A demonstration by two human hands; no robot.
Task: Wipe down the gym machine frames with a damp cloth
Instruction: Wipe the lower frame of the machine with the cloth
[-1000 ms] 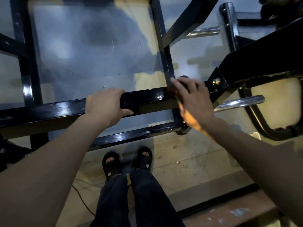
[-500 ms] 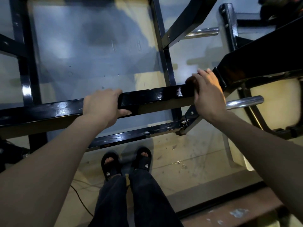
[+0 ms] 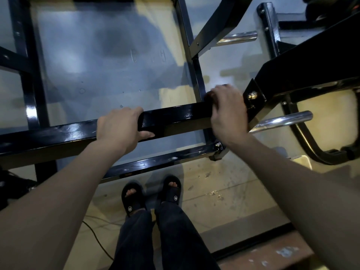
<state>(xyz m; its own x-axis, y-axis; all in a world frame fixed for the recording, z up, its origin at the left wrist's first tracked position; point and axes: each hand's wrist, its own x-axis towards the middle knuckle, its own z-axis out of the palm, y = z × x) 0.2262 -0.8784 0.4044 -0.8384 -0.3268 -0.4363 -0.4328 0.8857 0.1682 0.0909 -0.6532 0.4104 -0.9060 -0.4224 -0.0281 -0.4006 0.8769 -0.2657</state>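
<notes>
left hand grip on frame bar, right hand too

Two hands: left hand and right hand, both on one black crossbar. Two chrome pegs: the upper peg and the lower peg. Two black sandals: one sandal and a second sandal. One cable on the floor.

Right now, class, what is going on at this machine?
A person stands over a black gym machine frame. The left hand grips the glossy horizontal bar, thumb underneath. The right hand is curled over the bar's end by the bolted joint; something dark shows under its fingers, possibly the cloth, but that cannot be told.
</notes>
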